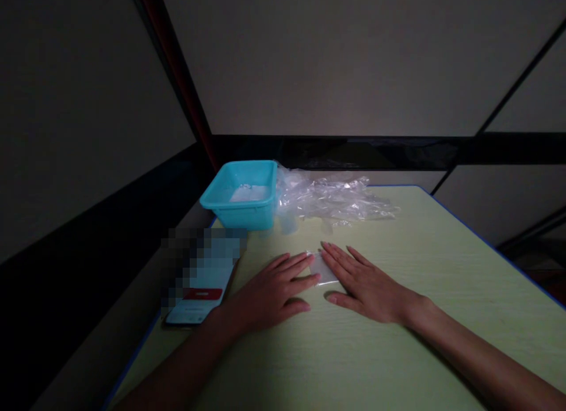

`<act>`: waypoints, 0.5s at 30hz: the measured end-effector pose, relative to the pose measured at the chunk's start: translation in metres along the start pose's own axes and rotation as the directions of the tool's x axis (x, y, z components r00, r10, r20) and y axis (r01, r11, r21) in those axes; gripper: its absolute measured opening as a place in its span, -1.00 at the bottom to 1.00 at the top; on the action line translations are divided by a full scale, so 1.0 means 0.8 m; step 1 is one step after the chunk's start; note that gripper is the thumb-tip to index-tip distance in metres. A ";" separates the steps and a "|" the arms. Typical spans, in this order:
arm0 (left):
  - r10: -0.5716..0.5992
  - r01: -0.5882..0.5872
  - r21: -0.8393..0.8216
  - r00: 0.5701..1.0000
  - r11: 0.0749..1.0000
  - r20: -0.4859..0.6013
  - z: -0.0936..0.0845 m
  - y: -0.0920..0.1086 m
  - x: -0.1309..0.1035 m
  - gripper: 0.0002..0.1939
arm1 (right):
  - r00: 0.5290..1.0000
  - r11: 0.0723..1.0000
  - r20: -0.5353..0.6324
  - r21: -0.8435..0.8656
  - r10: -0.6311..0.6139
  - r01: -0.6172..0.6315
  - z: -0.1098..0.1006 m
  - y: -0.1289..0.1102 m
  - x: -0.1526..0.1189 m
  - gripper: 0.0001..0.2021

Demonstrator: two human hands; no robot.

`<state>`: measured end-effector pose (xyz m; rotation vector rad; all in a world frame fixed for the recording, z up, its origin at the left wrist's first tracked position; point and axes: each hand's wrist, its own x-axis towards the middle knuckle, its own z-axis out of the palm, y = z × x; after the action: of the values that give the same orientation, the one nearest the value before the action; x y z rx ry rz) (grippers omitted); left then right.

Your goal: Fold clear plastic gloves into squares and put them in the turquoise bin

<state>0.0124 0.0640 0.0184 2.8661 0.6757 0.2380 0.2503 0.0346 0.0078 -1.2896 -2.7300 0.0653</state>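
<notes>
A small clear plastic sleeve with something whitish in it lies flat on the tabletop, between my two hands. My left hand rests palm down with fingers stretched out, its fingertips touching the sleeve's left edge. From the other side my right hand lies flat, its outstretched fingers covering the sleeve's right part and its thumb apart on the table. Neither hand is closed around anything. What exactly the sleeve contains is too dim to make out.
The pale yellow-green table has a blue edge. At its back left stands a turquoise plastic basket with white items inside. Crumpled clear plastic bags lie right of it. A phone, partly blurred, lies at the left edge.
</notes>
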 end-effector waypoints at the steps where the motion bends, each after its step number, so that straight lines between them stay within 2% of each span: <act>1: 0.014 -0.014 0.008 1.000 1.000 0.000 -0.001 0.000 -0.001 -0.51 | 1.000 1.000 0.007 -0.002 0.002 -0.002 0.000 0.000 0.000 -0.29; 6: 0.071 -0.070 0.020 0.996 0.997 -0.046 -0.003 0.000 -0.001 -0.55 | 1.000 1.000 -0.005 0.008 -0.002 0.002 -0.001 0.000 0.000 -0.31; 15: 0.086 -0.094 -0.043 0.982 0.995 -0.167 -0.005 0.000 0.000 -0.79 | 1.000 1.000 -0.014 0.027 0.001 -0.001 0.000 0.000 0.000 -0.30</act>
<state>0.0113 0.0646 0.0219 2.8533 0.5596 0.5035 0.2504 0.0347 0.0074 -1.2793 -2.7078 0.0928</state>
